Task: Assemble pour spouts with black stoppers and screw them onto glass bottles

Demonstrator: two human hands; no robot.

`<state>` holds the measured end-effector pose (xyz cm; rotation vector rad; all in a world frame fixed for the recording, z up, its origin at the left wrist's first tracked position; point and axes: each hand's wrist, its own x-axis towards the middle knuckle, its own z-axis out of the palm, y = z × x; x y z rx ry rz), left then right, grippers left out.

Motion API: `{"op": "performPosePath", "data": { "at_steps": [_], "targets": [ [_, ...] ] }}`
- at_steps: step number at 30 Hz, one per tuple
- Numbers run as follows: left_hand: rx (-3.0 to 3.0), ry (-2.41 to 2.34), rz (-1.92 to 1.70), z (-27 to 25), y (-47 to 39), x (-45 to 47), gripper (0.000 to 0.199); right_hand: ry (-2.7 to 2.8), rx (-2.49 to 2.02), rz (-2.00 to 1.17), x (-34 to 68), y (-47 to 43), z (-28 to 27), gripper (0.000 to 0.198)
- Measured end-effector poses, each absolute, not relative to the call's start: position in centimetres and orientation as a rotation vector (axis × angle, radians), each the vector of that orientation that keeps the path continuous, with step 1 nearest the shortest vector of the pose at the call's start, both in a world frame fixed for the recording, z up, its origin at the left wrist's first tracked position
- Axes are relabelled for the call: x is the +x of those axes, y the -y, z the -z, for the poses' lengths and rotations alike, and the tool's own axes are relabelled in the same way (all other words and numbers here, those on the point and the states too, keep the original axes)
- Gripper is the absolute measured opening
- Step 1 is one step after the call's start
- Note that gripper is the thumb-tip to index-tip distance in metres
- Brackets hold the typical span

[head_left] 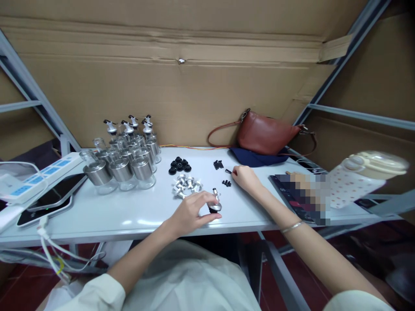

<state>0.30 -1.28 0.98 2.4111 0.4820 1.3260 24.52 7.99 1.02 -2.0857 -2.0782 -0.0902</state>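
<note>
My left hand (193,211) is closed round a silver bottle pour spout (214,207) with a black stopper at its base, held upright between thumb and fingers near the table's front. My right hand (247,179) pinches a small black flip cap (228,171), which sticks out to the left of the fingertips. Between the hands lie several tiny black parts (226,183), with a few black flip caps (218,164) just behind. Left of these are a cluster of silver spout tops (187,185) and a group of black stoppers (180,165).
Glass-and-steel bottles (120,170), some with spouts fitted, stand at the left. Beyond them are a white power strip (42,177) and tablet-like devices (48,205). At the right are a brown handbag (267,133), a dark phone (288,194) and a dotted tumbler (353,181). Cardboard (194,95) walls the back.
</note>
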Motion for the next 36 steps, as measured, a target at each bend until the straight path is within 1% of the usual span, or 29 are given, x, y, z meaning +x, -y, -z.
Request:
{"op": "performPosePath", "data": {
  "at_steps": [10,15,25,36],
  "targets": [
    [2.449,-0.490,-1.287,-1.0,1.2,0.2,0.019,2.005,-2.038,0.043,24.9,-9.9,-0.4,0.013],
    [2.454,-0.499,-1.275,-1.1,1.3,0.2,0.018,2.018,-1.990,0.027,24.4,-9.9,-0.3,0.014],
    [2.479,-0.510,-1.258,-1.0,1.2,0.3,0.019,1.908,-2.053,0.018,24.6,-10.8,-0.1,0.015],
    [2.483,-0.513,-1.248,-0.9,1.1,0.3,0.020,2.070,-1.799,-0.083,24.9,-11.7,0.4,0.030]
  ]
}}
